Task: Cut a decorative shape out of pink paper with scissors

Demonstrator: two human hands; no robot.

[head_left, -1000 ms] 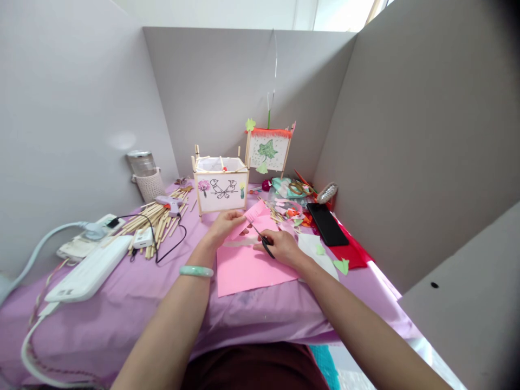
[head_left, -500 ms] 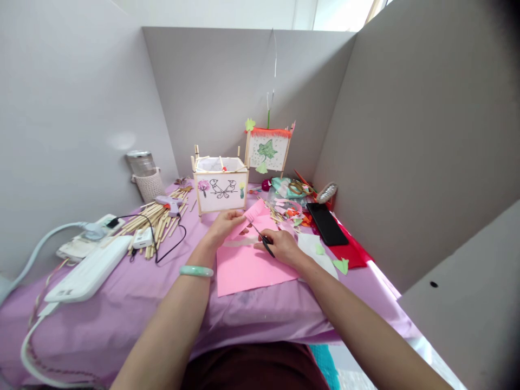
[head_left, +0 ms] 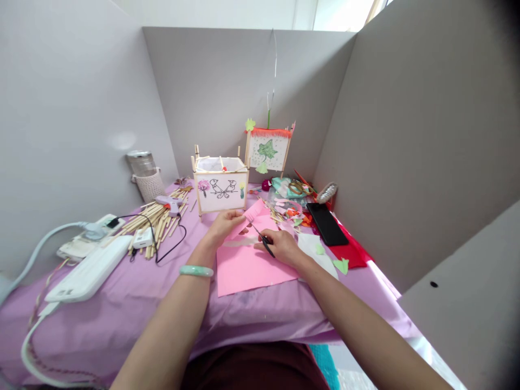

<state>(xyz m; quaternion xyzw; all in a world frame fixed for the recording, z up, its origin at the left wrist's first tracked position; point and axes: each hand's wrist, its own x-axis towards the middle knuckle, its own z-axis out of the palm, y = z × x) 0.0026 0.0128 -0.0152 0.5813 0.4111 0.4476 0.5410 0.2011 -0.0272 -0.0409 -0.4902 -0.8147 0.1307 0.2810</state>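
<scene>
My left hand [head_left: 226,226] pinches a narrow pink paper strip [head_left: 255,212] whose edge is cut into a fringe. In my right hand [head_left: 281,247] is a pair of scissors with black handles [head_left: 267,245], the blades reaching up and left to the strip's fringed edge. Below both hands a larger sheet of pink paper [head_left: 255,271] lies flat on the purple cloth. Just beyond my left hand stands a lantern of sticks and white paper [head_left: 221,190], with two birds drawn on its front.
A second lantern [head_left: 268,150] with a green leaf drawing stands behind. Wooden sticks [head_left: 162,225], a glue gun [head_left: 170,204] and a power strip [head_left: 89,269] lie at the left. At the right are a black phone [head_left: 326,223], paper scraps [head_left: 294,211] and white paper [head_left: 317,253]. Grey partitions enclose the table.
</scene>
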